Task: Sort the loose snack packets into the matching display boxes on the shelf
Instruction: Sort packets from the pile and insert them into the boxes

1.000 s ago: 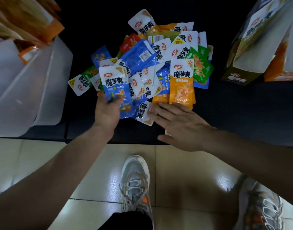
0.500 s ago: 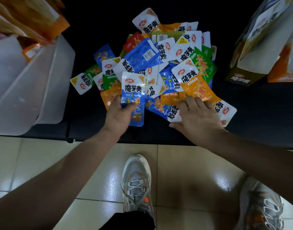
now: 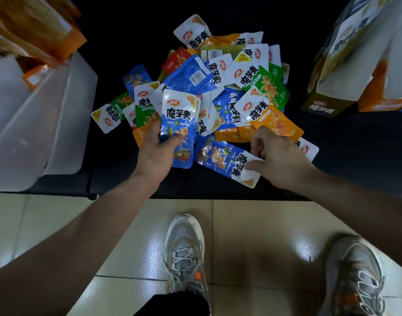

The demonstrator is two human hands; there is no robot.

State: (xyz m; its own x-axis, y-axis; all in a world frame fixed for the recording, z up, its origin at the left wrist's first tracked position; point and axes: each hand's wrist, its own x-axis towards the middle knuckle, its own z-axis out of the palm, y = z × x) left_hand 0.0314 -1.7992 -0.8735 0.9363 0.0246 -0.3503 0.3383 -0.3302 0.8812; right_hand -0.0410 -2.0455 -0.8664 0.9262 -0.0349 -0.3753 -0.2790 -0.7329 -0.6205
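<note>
While both hands work at the near edge of the heap, the dark shelf (image 3: 355,156) fills the upper half of the view and pale floor tiles (image 3: 47,224) fill the lower half. At nine o'clock from the heap stands a translucent plastic bin (image 3: 36,124), with an orange display box (image 3: 36,26) beyond it at ten o'clock. At two o'clock an olive display box (image 3: 320,107) stands beside another orange one (image 3: 382,102).

The loose snack packets (image 3: 248,74) lie piled mid-shelf, blue, green, orange and red overlapping one another. Grey trainers (image 3: 186,254) show at six and five o'clock on the tiles.

The hands are apart. The left hand (image 3: 154,153), at the heap's seven o'clock edge, grips an upright blue packet (image 3: 179,115), thumb across its front and fingers behind. The right hand (image 3: 279,160), at five o'clock, has its fingers curled and pinches the white end of a flat blue packet (image 3: 220,157) lying at the heap's six o'clock edge.
</note>
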